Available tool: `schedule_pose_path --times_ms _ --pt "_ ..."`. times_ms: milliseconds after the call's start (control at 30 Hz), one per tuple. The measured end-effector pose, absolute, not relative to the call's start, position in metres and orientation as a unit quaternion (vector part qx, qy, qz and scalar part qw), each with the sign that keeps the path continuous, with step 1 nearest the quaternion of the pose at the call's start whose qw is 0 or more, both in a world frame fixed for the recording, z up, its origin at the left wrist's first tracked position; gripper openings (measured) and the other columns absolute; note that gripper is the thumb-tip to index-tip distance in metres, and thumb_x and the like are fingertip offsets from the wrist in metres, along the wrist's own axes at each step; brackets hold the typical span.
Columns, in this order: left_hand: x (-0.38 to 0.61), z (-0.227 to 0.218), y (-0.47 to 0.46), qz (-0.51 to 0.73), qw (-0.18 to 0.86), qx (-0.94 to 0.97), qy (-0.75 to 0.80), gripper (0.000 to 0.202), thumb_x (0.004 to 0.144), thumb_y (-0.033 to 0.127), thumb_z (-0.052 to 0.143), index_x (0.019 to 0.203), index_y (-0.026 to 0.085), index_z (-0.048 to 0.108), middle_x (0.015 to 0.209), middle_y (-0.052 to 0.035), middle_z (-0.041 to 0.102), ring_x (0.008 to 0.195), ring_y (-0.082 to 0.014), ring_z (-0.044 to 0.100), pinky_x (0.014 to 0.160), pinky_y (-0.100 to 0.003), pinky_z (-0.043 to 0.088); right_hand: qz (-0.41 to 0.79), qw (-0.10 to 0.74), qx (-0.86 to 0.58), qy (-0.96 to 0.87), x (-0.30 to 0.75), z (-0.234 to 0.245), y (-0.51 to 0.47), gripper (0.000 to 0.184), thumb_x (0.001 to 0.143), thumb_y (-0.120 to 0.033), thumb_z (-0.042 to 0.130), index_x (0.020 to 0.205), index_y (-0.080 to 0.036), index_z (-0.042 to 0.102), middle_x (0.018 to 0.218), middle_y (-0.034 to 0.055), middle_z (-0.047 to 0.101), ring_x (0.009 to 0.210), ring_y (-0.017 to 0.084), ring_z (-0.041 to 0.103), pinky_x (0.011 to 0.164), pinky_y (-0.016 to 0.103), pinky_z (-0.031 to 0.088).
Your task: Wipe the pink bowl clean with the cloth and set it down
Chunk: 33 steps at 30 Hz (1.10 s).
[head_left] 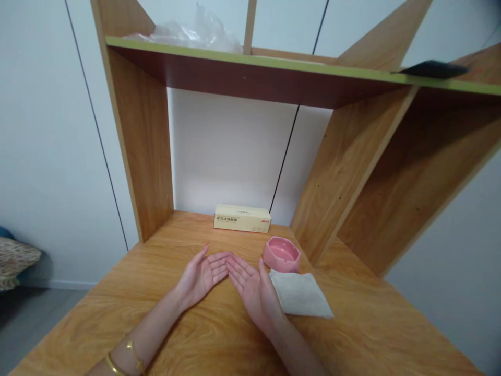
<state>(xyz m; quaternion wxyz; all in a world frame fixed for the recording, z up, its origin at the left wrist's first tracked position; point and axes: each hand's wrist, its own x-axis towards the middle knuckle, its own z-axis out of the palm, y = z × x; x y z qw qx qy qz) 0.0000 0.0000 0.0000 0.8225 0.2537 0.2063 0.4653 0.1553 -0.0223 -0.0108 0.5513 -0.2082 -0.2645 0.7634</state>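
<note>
Head view: left hand [201, 277] and right hand [254, 292] lie flat, palms up, empty, fingertips meeting on a wooden desk [188, 339]. One folded white cloth [301, 295] touches the right hand's outer edge, its long axis running diagonally. One pink ashtray [282, 254] sits just beyond the cloth, and one long box [242, 218] lies farther back.

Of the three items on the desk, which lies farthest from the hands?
The long cream box at the desk back; the pink ashtray and white cloth sit beside the right hand.
</note>
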Motion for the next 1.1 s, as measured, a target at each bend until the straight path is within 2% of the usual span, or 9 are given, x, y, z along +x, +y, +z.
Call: schedule_pose_path --times_ms 333,500,567,633,700,767,833,967,1100 --pt "0.004 -0.005 -0.003 0.457 0.808 0.304 0.213 0.025 0.08 0.02 0.049 0.1 0.011 0.061 0.096 -0.0102 0.065 0.087 -0.0153 0.059 0.083 -0.027 0.042 0.732 0.553 -0.23 -0.326 0.154 -0.003 -0.025 0.055 0.073 -0.06 0.046 0.097 -0.014 0.062 0.112 0.0133 0.059 0.108 0.02 0.052 0.099 0.035 0.031" --pt "0.002 -0.002 -0.004 0.41 0.821 0.337 0.213 0.021 0.079 0.021 0.053 0.097 0.014 0.061 0.09 -0.0069 0.065 0.065 -0.0079 0.058 0.054 -0.016 0.041 0.51 0.591 -0.396 -0.483 0.186 0.026 -0.011 0.042 0.073 -0.046 0.053 0.102 -0.017 0.059 0.079 0.0064 0.065 0.074 0.02 0.061 0.072 0.034 0.045" --pt "0.0 0.001 -0.008 0.33 0.843 0.382 0.184 0.021 0.08 0.025 0.052 0.095 0.014 0.06 0.082 -0.0057 0.065 0.045 -0.0029 0.048 0.037 -0.014 0.029 0.333 0.532 -0.55 -0.551 0.21 0.039 -0.002 0.041 0.075 -0.043 0.048 0.105 -0.017 0.057 0.078 0.0069 0.064 0.073 0.021 0.061 0.068 0.034 0.045" --pt "-0.001 0.005 -0.013 0.199 0.866 0.439 0.136 0.026 0.082 0.03 0.048 0.099 0.013 0.059 0.08 -0.0069 0.065 0.034 -0.0009 0.037 0.029 -0.015 0.018 0.138 0.396 -0.678 -0.605 0.235 0.048 0.006 0.04 0.078 -0.038 0.044 0.112 -0.019 0.053 0.095 0.0103 0.063 0.088 0.024 0.059 0.077 0.037 0.043" --pt "0.0 0.007 -0.019 0.068 0.871 0.478 0.086 0.029 0.082 0.03 0.047 0.104 0.013 0.057 0.08 -0.008 0.066 0.029 -0.0009 0.032 0.026 -0.017 0.012 0.031 0.243 -0.762 -0.599 0.257 0.052 0.013 0.045 0.081 -0.037 0.039 0.122 -0.018 0.044 0.102 0.0155 0.061 0.096 0.029 0.057 0.08 0.044 0.04" --pt "0.003 0.007 -0.024 -0.007 0.871 0.488 0.058 0.029 0.081 0.028 0.048 0.106 0.013 0.056 0.078 -0.0064 0.066 0.026 -0.0012 0.029 0.024 -0.017 0.009 0.022 0.154 -0.802 -0.577 0.273 0.051 0.019 0.048 0.082 -0.038 0.037 0.123 -0.013 0.042 0.099 0.0204 0.062 0.096 0.032 0.057 0.078 0.046 0.04" --pt "0.005 0.006 -0.026 -0.036 0.873 0.484 0.054 0.028 0.081 0.026 0.048 0.105 0.015 0.057 0.075 -0.004 0.065 0.024 -0.0012 0.027 0.023 -0.017 0.008 0.053 0.13 -0.807 -0.573 0.283 0.047 0.026 0.043 0.082 -0.036 0.04 0.114 -0.01 0.05 0.097 0.0211 0.063 0.094 0.03 0.059 0.076 0.042 0.042" --pt "0.009 0.003 -0.026 -0.055 0.874 0.478 0.064 0.027 0.082 0.023 0.046 0.105 0.017 0.058 0.074 -0.002 0.063 0.022 -0.0011 0.026 0.021 -0.016 0.008 0.119 0.126 -0.788 -0.591 0.289 0.04 0.038 0.018 0.076 -0.017 0.047 0.083 -0.013 0.063 0.077 0.0103 0.068 0.077 0.019 0.064 0.065 0.025 0.044" --pt "0.012 -0.002 -0.022 -0.076 0.869 0.485 0.062 0.028 0.081 0.021 0.047 0.105 0.017 0.059 0.073 -0.0004 0.061 0.022 -0.0017 0.027 0.02 -0.015 0.011 0.158 0.141 -0.774 -0.597 0.278 0.042 0.041 0.019 0.073 -0.009 0.044 0.062 -0.013 0.059 0.044 0.0025 0.057 0.052 0.015 0.06 0.052 0.021 0.041"
